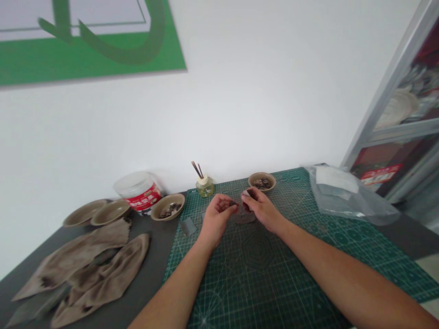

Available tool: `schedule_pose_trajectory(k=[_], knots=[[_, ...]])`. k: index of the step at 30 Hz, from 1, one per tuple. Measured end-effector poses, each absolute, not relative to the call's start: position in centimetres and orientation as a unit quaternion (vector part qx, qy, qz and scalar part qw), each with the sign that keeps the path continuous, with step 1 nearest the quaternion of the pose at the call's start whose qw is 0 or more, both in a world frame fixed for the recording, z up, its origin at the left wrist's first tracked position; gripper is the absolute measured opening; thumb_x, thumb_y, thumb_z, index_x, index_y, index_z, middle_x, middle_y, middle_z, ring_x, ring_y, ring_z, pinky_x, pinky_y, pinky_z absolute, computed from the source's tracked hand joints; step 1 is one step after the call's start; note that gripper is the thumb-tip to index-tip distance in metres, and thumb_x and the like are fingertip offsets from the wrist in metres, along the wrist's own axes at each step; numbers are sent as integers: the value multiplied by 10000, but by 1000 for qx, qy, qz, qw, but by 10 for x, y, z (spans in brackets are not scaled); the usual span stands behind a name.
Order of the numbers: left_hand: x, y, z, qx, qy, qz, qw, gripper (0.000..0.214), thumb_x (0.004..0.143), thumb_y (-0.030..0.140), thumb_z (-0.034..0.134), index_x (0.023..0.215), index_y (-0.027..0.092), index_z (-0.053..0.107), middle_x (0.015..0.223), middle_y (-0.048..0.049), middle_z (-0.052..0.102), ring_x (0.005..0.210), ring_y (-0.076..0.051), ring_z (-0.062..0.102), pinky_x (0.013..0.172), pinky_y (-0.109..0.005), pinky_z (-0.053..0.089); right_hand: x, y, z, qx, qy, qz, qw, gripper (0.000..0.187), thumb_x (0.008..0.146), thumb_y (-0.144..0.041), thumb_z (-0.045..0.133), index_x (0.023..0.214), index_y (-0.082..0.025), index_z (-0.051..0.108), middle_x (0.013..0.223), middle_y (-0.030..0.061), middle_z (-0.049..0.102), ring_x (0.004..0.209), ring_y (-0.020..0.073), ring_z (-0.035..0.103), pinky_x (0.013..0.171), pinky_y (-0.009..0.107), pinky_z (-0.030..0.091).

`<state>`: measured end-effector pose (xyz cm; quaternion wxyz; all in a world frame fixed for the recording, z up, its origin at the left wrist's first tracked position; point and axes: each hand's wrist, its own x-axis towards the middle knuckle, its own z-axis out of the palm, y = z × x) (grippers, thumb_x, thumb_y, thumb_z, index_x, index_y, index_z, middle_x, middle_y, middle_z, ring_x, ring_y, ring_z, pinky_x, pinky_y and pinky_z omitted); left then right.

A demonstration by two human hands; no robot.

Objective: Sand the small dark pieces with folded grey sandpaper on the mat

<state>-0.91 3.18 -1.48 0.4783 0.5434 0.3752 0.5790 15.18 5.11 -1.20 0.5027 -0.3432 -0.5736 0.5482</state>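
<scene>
My left hand [216, 218] is raised over the green cutting mat [291, 292], thumb and forefinger pinched on a small dark piece [233, 203] whose kind I cannot make out. My right hand [263, 209] is close beside it on the right, its fingers closed on a small folded sheet [246, 194], pale on one face and dark on the other. Beneath and between the hands lies a dark brownish patch [244, 218] on the mat, partly hidden. Just behind the right hand is a tan bowl [273, 183] of dark brown chunks.
A second bowl [154, 215] with dark pieces stands left, near a red-labelled tub [144, 201] and two shallow dishes [80, 214]. A reed diffuser [205, 186] is by the wall. Stained cloths [113, 278] lie at left, a clear plastic bag [343, 196] at right.
</scene>
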Motion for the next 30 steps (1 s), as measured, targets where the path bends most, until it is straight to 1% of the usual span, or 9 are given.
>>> schedule_pose_trajectory(k=[2,4,8,13,18,21,24,28,30], knots=[[-9,32,-14,548,386,580,464,274,703,218,723,937,193,582,818,3,653,741,-121,605,695,-239,471,151,51,-11,-329,-582,553,497,246,846,-459,560,887,-217,547,740,-10,571,623,138,537,580,263,435],[-10,33,-15,546,404,580,450,287,701,235,722,957,185,602,848,-15,672,767,-133,615,701,-245,472,150,50,-9,-335,-587,552,489,279,854,-490,543,937,-224,559,757,-9,581,599,135,543,549,255,433],[-11,34,-17,535,417,572,461,256,727,282,704,943,173,619,882,-41,687,781,-146,630,724,-273,499,152,49,-8,-361,-593,523,494,355,882,-544,477,968,-220,596,710,-15,539,562,118,480,500,229,383],[-11,34,-19,518,397,581,487,210,751,315,693,881,166,622,857,-27,669,797,-148,641,810,-325,521,155,51,-10,-333,-589,553,486,453,918,-573,373,1019,-212,628,753,-4,528,557,112,447,498,236,358],[-9,32,-18,523,382,573,501,223,750,288,704,918,174,612,923,-33,666,867,-157,642,852,-337,510,155,53,-12,-322,-618,529,485,414,889,-580,460,1000,-209,606,690,-25,496,549,110,425,495,230,335],[-9,32,-16,528,393,573,488,225,748,293,703,918,181,608,892,-20,651,824,-151,630,786,-311,518,154,54,-13,-325,-643,500,480,401,868,-569,512,1032,-211,588,657,-31,495,543,113,432,495,230,345],[-11,31,-15,553,419,566,446,218,747,290,703,913,179,615,848,-13,640,755,-130,594,699,-251,488,155,54,-15,-323,-659,489,472,399,845,-526,572,1098,-217,574,720,-18,530,522,104,443,477,228,367],[-12,32,-15,568,424,563,425,203,746,291,697,897,177,624,844,-17,641,763,-133,586,710,-246,464,154,56,-18,-326,-656,494,469,398,815,-482,625,1118,-227,586,831,5,578,511,92,467,462,227,413],[-13,33,-16,570,423,562,424,200,739,281,698,895,178,627,850,-16,645,773,-136,591,719,-249,460,155,58,-19,-324,-649,498,475,405,789,-457,657,1115,-221,605,912,29,609,589,116,527,492,236,452]])
